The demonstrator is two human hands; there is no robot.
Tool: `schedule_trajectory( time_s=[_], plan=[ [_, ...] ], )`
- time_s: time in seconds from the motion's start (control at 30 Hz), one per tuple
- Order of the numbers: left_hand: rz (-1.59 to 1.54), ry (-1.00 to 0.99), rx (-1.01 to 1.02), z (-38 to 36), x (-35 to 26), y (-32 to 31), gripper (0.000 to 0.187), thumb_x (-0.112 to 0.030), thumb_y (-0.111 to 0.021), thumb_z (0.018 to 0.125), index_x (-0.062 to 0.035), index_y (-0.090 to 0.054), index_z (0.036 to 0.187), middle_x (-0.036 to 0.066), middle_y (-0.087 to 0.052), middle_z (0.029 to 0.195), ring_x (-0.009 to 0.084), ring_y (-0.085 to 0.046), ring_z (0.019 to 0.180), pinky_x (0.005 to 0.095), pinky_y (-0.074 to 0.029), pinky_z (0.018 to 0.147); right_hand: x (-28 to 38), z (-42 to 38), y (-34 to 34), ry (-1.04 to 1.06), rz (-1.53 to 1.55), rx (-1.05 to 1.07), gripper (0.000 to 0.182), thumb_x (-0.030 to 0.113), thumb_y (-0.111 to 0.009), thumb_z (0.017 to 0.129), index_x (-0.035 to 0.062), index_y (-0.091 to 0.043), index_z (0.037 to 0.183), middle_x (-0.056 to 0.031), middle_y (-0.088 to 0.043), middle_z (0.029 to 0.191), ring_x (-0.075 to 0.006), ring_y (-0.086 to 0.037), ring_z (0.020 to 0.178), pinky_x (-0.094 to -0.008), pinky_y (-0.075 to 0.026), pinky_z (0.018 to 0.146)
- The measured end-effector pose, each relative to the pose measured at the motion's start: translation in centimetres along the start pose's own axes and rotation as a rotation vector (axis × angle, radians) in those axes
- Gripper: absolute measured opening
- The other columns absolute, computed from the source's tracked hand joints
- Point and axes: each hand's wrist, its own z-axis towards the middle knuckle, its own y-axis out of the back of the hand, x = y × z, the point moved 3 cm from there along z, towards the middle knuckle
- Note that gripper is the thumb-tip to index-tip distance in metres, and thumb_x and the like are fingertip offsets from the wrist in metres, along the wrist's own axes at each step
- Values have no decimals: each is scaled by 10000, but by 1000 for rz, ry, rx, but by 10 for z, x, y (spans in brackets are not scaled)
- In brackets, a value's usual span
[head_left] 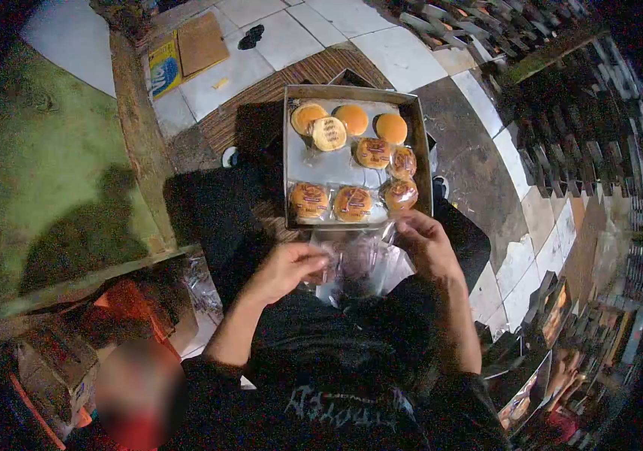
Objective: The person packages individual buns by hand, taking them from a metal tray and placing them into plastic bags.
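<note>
A shallow box [290, 161] rests in front of my body. Unwrapped round buns [351, 119] lie at its far end, with a paler one [329, 134] overlapping another. Several buns in clear printed wrappers [353, 204] line its near and right parts. Clear plastic bags [366, 263] are bunched on my lap below the box. My left hand [291, 269] pinches plastic at their left side. At the box's near right corner, my right hand [424, 239] has its fingers closed on the upper right edge of the plastic.
Cardboard with a yellow and blue print [164, 68] lies on the tiled floor at the upper left. A green board [73, 165] stands at the left. Dark stacked trays [562, 150] are at the right. Part of a person [141, 391] shows at the lower left.
</note>
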Motion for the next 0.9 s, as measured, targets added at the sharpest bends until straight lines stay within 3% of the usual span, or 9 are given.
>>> schedule_trajectory(
  time_s=[0.2,0.23,0.37,0.5,0.57,0.63,0.77,0.83,0.9],
  plan=[
    [139,-106,-259,38,-18,25,174,-168,-585,822,3,-595,854,21,-596,706,69,-529,579,217,-425,521,40,46,-50,323,-1039,66,157,-58,-557,732,-36,-546,887,-84,-562,745,-151,-532,693,-269,-440,644],
    [225,-139,-425,42,-25,33,175,-178,-589,819,-4,-597,844,18,-594,693,65,-519,561,218,-417,504,46,49,-61,444,-987,491,87,-1,-582,750,-38,-539,816,-78,-541,683,-166,-520,668,-285,-431,614],
    [484,-227,-608,58,-30,62,202,-214,-553,841,-16,-593,842,11,-552,590,59,-473,490,225,-362,440,48,176,-42,116,-679,-288,227,200,-579,814,-23,-537,805,-89,-523,633,-164,-533,673,-300,-438,584],
    [-135,-119,-981,60,-27,81,339,-329,-458,888,-40,-566,748,14,-468,483,86,-436,439,237,-337,409,-56,307,-48,371,-1417,-17,586,379,-622,751,25,-382,1152,-214,-509,1047,-323,-574,837,-392,-473,669],
    [-213,-91,-1024,59,-24,87,368,-358,-442,889,-45,-552,729,21,-464,483,97,-432,428,239,-342,408,-91,331,-71,410,-1666,-267,903,475,-681,645,139,-196,1328,-238,-215,1335,-413,-284,1202,-507,-321,918],
    [-297,-74,-1062,68,-34,91,397,-387,-427,890,-50,-538,711,27,-460,484,108,-428,417,240,-348,408,-116,342,-72,336,-1756,-263,790,205,-618,713,160,-159,1354,-239,-121,1376,-458,-174,1237,-543,-243,962],
    [-622,-264,-1042,70,-23,98,438,-426,-399,884,-29,-521,747,66,-495,524,151,-454,415,258,-360,405,-117,324,-50,289,-1564,5,743,181,-626,710,145,-223,1333,-212,-118,1393,-388,-134,1280,-500,-239,984],
    [-612,-160,-1082,67,-33,97,424,-406,-410,884,-16,-524,763,85,-529,576,162,-479,453,267,-371,423,-88,291,-48,447,-713,417,663,142,-631,698,98,-313,1278,-190,-215,1375,-298,-233,1265,-434,-295,967],
    [-744,-229,-963,65,-21,101,396,-387,-451,871,-1,-529,826,101,-562,667,176,-503,508,273,-399,468,-82,293,-19,217,-572,183,496,111,-623,696,57,-444,1155,-168,-470,1212,-243,-469,1096,-361,-400,874]
  ],
)
